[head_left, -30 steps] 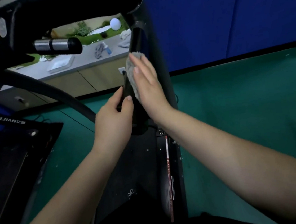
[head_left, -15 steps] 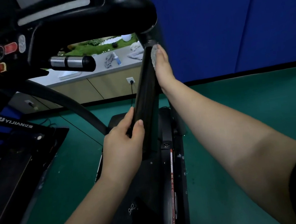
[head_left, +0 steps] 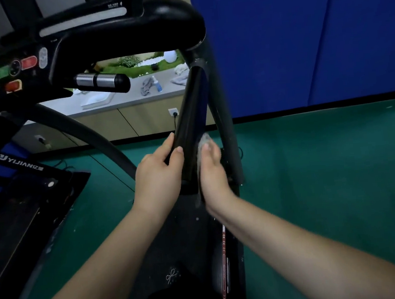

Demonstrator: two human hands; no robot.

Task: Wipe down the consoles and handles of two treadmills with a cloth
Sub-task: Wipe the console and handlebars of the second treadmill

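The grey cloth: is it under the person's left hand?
No, the right hand presses the grey cloth on the treadmill upright; the left hand grips the upright bare.

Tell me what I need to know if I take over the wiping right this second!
Left hand grips the low part of the black upright post, thumb in front, fingers behind.
Right hand presses the grey cloth flat against the post's right side, near its bottom; this hand is blurred.
Done: the picture does not show which surfaces are already wiped.
Left: probably the console buttons, the black handle above, and the other treadmill on the left.
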